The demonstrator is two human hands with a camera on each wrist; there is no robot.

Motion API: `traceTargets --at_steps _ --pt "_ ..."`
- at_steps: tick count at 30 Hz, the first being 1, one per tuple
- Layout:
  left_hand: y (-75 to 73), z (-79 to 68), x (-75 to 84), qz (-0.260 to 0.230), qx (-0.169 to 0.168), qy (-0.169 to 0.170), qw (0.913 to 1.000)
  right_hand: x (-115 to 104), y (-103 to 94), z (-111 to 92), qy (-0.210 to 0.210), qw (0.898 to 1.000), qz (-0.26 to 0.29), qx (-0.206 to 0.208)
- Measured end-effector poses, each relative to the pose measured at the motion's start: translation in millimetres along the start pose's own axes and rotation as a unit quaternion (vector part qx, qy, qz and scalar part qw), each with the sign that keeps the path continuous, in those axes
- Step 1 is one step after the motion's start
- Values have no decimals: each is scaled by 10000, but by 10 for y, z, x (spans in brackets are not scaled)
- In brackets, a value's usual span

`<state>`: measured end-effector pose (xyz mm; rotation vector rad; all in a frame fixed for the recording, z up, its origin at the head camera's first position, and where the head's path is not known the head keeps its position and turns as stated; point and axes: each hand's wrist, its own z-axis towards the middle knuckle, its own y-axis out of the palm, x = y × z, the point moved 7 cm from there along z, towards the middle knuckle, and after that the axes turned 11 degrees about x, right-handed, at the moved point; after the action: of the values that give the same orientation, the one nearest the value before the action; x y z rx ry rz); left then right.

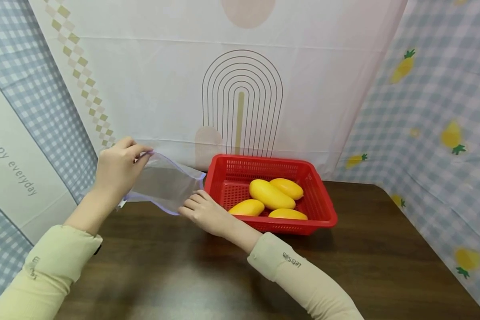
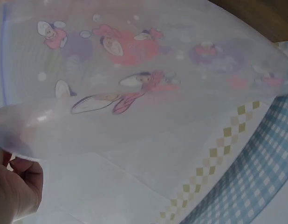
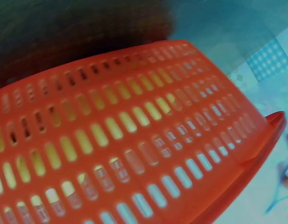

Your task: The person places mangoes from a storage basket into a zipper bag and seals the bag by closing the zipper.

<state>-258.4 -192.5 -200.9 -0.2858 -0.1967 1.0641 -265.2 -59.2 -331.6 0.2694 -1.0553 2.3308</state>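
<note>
A see-through zip bag [image 1: 166, 180] with purple edging is stretched between the two hands, left of the basket. My left hand [image 1: 120, 164] pinches its upper edge near the far left corner. My right hand [image 1: 208, 213] grips the edge at the opposite end, beside the basket's left front corner. Seen from the left wrist, the bag [image 2: 134, 56] carries pink and purple cartoon prints, and the left hand [image 2: 18, 186] holds its border with thumb and finger. Several yellow mangoes [image 1: 270, 194] lie in the red plastic basket [image 1: 260, 162].
The basket stands at the back of a dark wooden table [image 1: 176, 275]. Its slotted side wall [image 3: 148, 130] fills most of the right wrist view, with yellow showing through. A white printed cloth [image 1: 156, 89] hangs behind, and blue checked cloths [image 1: 432, 146] line the sides.
</note>
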Motion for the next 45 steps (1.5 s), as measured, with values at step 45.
traceTargets --at_steps 45 --pt "300 -290 -79 68 -343 -61 9994 -107 -141 21 607 9948 560 591"
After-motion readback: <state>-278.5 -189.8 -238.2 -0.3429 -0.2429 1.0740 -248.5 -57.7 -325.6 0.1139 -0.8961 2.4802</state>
